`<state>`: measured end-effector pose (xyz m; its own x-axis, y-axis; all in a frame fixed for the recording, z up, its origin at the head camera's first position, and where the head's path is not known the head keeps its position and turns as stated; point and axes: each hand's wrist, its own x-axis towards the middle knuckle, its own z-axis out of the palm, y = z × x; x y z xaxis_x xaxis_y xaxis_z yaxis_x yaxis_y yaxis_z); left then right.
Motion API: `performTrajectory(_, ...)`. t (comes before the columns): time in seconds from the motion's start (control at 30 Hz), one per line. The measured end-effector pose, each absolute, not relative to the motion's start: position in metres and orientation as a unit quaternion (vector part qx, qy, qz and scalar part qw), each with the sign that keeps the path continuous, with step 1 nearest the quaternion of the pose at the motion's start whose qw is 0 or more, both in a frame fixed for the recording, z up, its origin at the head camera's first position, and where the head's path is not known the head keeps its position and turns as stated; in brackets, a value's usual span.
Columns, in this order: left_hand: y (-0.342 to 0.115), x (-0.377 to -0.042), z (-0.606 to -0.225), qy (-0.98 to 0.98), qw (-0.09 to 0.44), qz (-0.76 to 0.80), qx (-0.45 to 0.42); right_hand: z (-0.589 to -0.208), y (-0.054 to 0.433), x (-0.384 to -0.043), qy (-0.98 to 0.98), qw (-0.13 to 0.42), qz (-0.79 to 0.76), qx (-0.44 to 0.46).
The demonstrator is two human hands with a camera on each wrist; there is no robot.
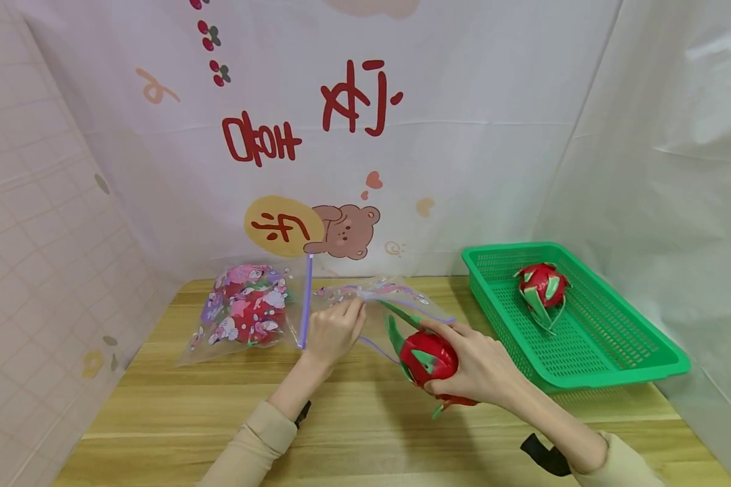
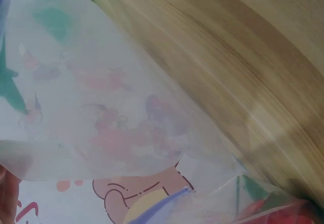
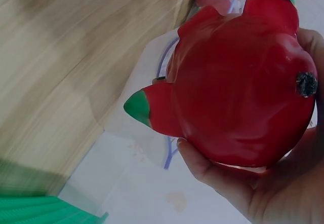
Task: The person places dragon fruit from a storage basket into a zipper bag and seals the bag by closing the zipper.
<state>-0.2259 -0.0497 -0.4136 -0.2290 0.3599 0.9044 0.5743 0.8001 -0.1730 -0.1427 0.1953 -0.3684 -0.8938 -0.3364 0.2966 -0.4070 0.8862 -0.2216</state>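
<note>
In the head view, my right hand [image 1: 478, 365] grips a red dragon fruit [image 1: 429, 356] with green-tipped scales, fingers over its top and thumb beneath. The right wrist view shows its smooth red underside and dark stem end. My left hand [image 1: 335, 329] pinches the rim of a clear zip bag [image 1: 396, 292] with a purple seal and printed figures. The bag's mouth gapes towards the fruit, whose green leaf tips reach the opening. From the left wrist view, the bag's cloudy film [image 2: 116, 97] covers much of the picture, and only a bit of finger [image 2: 9, 196] shows.
A filled printed zip bag [image 1: 246, 308] with red fruit inside lies at the left of the wooden table [image 1: 231, 406]. On the right stands a green plastic basket [image 1: 609, 368] holding one dragon fruit [image 1: 543, 285]. A patterned white curtain [image 1: 463, 169] hangs behind.
</note>
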Motion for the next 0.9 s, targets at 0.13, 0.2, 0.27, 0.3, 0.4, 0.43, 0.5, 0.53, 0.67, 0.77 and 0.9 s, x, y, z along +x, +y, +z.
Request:
performTrajectory(0.13,-0.047,-0.225,-0.416,-0.767,0.552,-0.084,-0.315,-0.366,0.192,-0.146,-0.963,0.124,0.17,0.17)
performTrajectory(0.2,-0.046,-0.225,-0.418,-0.761,0.557,-0.082,-0.321,-0.365,0.191,-0.147,-0.961,0.127,0.187,0.159)
performTrajectory(0.27,-0.044,-0.224,-0.419,-0.756,0.564,-0.081,-0.322,-0.365,0.19,-0.149,-0.959,0.129,0.201,0.152)
performTrajectory(0.3,-0.043,-0.224,-0.42,-0.753,0.568,-0.081,-0.322,-0.365,0.189,-0.15,-0.958,0.126,0.21,0.148)
performTrajectory(0.4,-0.041,-0.223,-0.421,-0.746,0.576,-0.08,-0.324,-0.367,0.186,-0.153,-0.954,0.119,0.241,0.135)
performTrajectory(0.43,-0.04,-0.223,-0.422,-0.745,0.577,-0.081,-0.325,-0.368,0.186,-0.154,-0.951,0.117,0.253,0.131)
performTrajectory(0.5,-0.039,-0.222,-0.422,-0.743,0.578,-0.081,-0.328,-0.37,0.183,-0.156,-0.946,0.113,0.28,0.119)
performTrajectory(0.53,-0.039,-0.222,-0.422,-0.743,0.577,-0.082,-0.329,-0.371,0.182,-0.157,-0.943,0.113,0.293,0.112)
performTrajectory(0.67,-0.037,-0.22,-0.421,-0.741,0.577,-0.084,-0.334,-0.374,0.177,-0.16,-0.93,0.112,0.34,0.086)
performTrajectory(0.77,-0.036,-0.219,-0.422,-0.739,0.575,-0.087,-0.34,-0.376,0.174,-0.162,-0.923,0.11,0.365,0.058)
performTrajectory(0.9,-0.034,-0.217,-0.422,-0.742,0.568,-0.091,-0.345,-0.38,0.169,-0.164,-0.917,0.12,0.379,0.035)
